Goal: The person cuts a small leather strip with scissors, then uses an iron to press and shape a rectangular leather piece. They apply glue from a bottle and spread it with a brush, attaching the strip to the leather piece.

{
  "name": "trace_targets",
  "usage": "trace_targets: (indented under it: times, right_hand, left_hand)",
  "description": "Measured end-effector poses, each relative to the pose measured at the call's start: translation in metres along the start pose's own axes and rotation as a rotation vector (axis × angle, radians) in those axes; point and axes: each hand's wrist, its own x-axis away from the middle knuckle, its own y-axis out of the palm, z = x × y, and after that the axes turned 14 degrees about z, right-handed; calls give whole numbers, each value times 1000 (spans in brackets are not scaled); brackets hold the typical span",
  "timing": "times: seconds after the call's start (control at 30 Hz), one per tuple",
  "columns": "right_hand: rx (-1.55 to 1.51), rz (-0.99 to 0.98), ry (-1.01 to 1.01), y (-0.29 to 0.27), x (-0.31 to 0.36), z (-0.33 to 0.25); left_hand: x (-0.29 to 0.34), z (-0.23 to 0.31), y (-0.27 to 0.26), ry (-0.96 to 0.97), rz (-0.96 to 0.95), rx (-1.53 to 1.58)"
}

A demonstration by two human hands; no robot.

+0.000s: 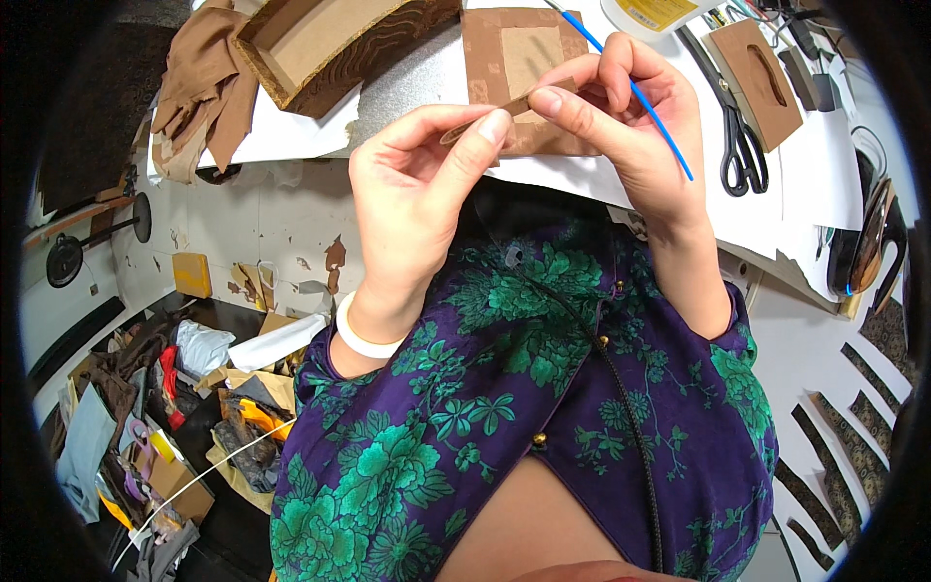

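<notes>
Both hands are raised over the near edge of the white table. A narrow brown strip (520,104) of leather or cloth runs between them. My left hand (417,175) pinches its left end between thumb and fingers. My right hand (640,126) pinches the other end with thumb and forefinger. A thin blue stick (663,134), maybe a brush handle, passes through the fingers of my right hand. Just beneath and behind the hands lies a flat brown panel (485,53) with a paler square in its middle, partly hidden by the fingers.
An open wooden box (364,58) stands at the back left, beside crumpled brown cloth (206,82). Black scissors (743,160), a slotted brown panel (761,82) and a white tub (650,12) are to the right. Patterned strips (842,466) lie lower right; assorted scraps (165,407) fill the lower left.
</notes>
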Motion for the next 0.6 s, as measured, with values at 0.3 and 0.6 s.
trace_targets:
  times: [0.3,0.6]
  right_hand:
    - [57,8,-46,4,0,-3]
    - [98,67,77,-8,-3,-3]
  left_hand:
    - [2,0,2,-138,55,115]
    - [-1,-1,-3,-251,46,232]
